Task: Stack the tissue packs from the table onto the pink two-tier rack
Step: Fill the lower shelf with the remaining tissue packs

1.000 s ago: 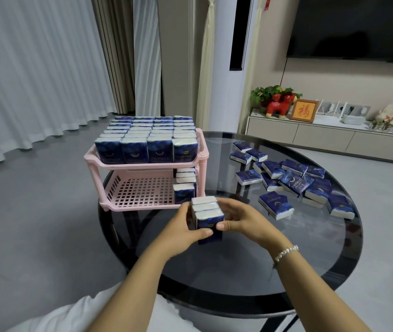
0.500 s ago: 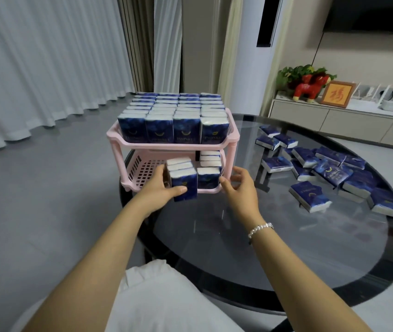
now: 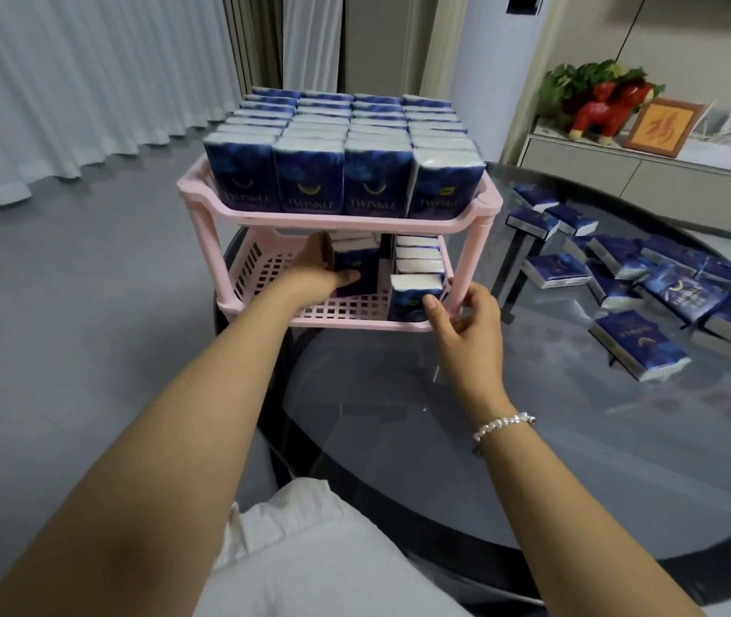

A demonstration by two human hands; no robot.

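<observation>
Living room, round dark glass table (image 3: 510, 438) in front of white curtains (image 3: 65, 82) and a low sideboard (image 3: 648, 180)
Pink two-tier rack (image 3: 337, 220) at the table's far-left edge
Upper tier packed full with upright blue tissue packs (image 3: 341, 144), four columns across
Lower tier mostly bare grid, one row of packs (image 3: 417, 269) along its right side
Left hand (image 3: 317, 273) reaching into the lower tier, thumb and fingers clamped on a small stack of packs (image 3: 355, 264), held upright just left of that row, clear gap between; whether it touches the tier floor can't be told
Right hand (image 3: 466, 313) at the front-right corner of the lower tier, fingers loosely curled, thumb pressing the front face of the nearest pack in the row; nothing gripped
Beaded bracelet (image 3: 504, 425) on the right wrist
Loose packs (image 3: 648, 282) scattered flat over the table's right side, well apart from the rack
Red figurine (image 3: 604, 113), plant (image 3: 590, 77) and framed picture (image 3: 662, 126) on the sideboard
</observation>
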